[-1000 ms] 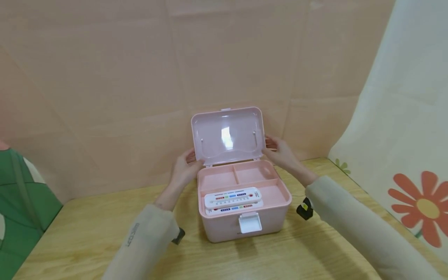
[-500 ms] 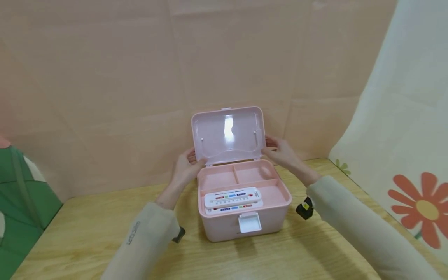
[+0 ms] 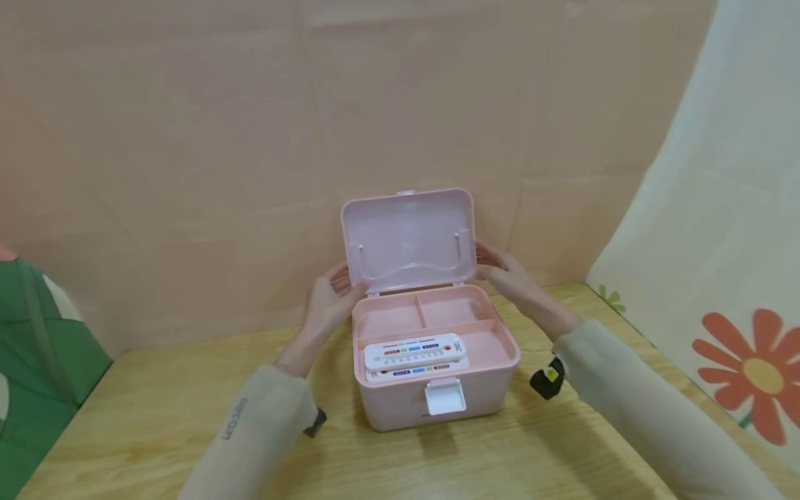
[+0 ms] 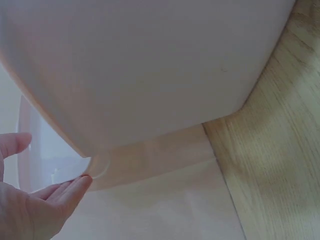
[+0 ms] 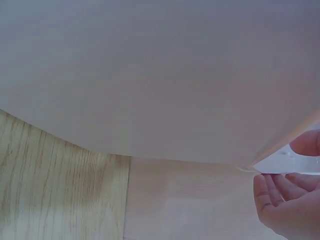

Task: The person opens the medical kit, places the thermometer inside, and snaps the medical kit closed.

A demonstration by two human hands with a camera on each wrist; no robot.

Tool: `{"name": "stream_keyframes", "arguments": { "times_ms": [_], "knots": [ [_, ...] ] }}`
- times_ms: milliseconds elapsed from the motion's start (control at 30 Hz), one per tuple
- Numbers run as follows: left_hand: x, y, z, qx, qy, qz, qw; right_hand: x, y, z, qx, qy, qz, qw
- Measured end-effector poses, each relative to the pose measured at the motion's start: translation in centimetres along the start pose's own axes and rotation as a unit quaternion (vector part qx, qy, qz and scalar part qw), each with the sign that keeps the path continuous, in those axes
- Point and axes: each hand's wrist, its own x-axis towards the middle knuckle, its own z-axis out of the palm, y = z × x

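Note:
In the head view a pink plastic storage box [image 3: 400, 410] stands on the table, its lid [image 3: 409, 236] raised at the back. My left hand [image 3: 328, 302] holds the lid's lower left corner, thumb in front and fingers behind. At the opposite side my right hand [image 3: 509, 278] has its fingers behind the lid's edge and its thumb at the front. Both wrist views show thumb and fingers on either side of the lid. Two white thermometers [image 3: 415, 351] lie overlapping in the front compartment of the pink tray [image 3: 481, 344]. A white latch [image 3: 445, 397] hangs on the box front.
The wooden table [image 3: 187, 417] runs back to a beige cloth [image 3: 250, 173] close behind the lid. On the right hangs a pale cloth with a red flower [image 3: 759, 375]; green printed fabric [image 3: 50, 340] borders the left.
The lid has tilted slightly, its upper edge a little higher and the bright reflection gone. My right hand has shifted slightly right. The box and thermometers stay in place.

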Motion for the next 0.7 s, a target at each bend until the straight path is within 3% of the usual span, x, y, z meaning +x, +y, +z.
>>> {"name": "stream_keyframes", "arguments": {
  "times_ms": [433, 700],
  "knots": [
    [-0.3, -1.0, -0.2, -0.032, 0.002, 0.033, 0.9989, -0.7, 0.2, -0.1, 0.002, 0.013, -0.005, 1.000],
    [-0.5, -0.9, -0.1, -0.027, 0.002, 0.026, 0.9993, -1.2, 0.1, -0.5, -0.006, 0.017, -0.013, 1.000]
  ]
}}
